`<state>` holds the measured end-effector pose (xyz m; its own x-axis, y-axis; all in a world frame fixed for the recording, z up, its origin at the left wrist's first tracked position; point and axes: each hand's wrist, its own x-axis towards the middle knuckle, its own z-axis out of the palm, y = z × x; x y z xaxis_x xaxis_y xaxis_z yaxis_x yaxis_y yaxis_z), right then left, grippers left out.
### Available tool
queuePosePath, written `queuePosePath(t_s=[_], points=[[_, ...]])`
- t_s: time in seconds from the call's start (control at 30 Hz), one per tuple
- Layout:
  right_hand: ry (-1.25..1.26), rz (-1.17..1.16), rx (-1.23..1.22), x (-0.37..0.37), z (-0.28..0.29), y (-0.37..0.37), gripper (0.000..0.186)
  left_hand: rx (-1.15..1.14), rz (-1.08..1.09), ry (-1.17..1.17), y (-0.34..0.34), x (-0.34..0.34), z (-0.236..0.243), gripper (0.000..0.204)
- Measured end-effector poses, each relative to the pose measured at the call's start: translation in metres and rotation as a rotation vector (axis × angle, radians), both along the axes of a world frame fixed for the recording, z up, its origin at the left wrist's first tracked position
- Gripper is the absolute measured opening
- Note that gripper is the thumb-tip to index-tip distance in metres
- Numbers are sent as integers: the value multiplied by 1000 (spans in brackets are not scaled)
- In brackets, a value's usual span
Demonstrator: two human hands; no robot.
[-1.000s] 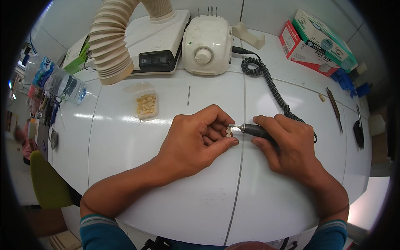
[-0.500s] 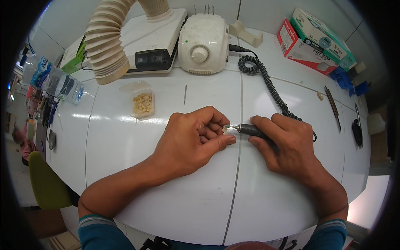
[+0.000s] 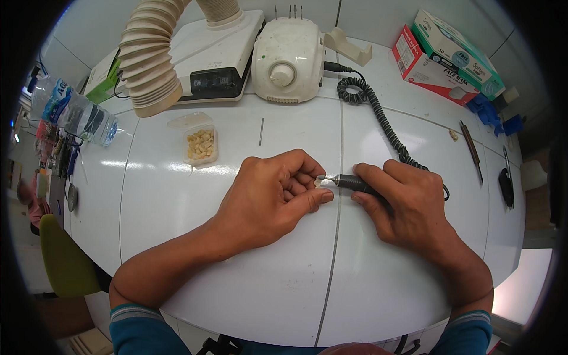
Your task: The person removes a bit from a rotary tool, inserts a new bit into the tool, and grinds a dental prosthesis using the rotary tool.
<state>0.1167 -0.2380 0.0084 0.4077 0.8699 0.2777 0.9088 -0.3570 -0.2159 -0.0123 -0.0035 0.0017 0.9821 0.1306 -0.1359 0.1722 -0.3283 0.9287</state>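
Yellowish bits (image 3: 200, 144) lie in a clear box (image 3: 216, 149); left hand (image 3: 266, 195) pinches a whitish piece (image 3: 318, 183), right hand (image 3: 409, 207) grips a handpiece (image 3: 354, 183).

The left hand (image 3: 269, 198) pinches a whitish piece (image 3: 318, 183) by the handpiece (image 3: 354, 183) in the right hand (image 3: 409, 204); a control box (image 3: 288, 53) stands near the desk's (image 3: 236, 290) back edge.
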Motion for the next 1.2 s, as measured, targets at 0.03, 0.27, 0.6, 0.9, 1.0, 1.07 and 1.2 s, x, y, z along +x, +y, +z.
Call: queuePosePath(t_s=[0.03, 0.27, 0.6, 0.9, 1.0, 1.07, 1.2], points=[[-2, 2, 1, 0, 0, 0, 24, -2, -1, -8, 0, 0, 0, 30], [-2, 3, -10, 0, 1, 0, 23, -3, -4, 20, -1, 0, 1, 30], [-1, 6, -11, 0, 1, 0, 22, 0, -10, 4, 0, 1, -1, 28], [-3, 7, -4, 0, 1, 0, 22, 28, -14, -11, 0, 1, 0, 28], [-2, 7, -14, 0, 2, -1, 22, 32, -15, -12, 0, 1, -2, 28], [0, 7, -21, 0, 2, 0, 22, 22, -12, -11, 0, 1, -2, 28], [-9, 6, -5, 0, 1, 1, 22, 24, -16, -21, 2, 0, -1, 29]])
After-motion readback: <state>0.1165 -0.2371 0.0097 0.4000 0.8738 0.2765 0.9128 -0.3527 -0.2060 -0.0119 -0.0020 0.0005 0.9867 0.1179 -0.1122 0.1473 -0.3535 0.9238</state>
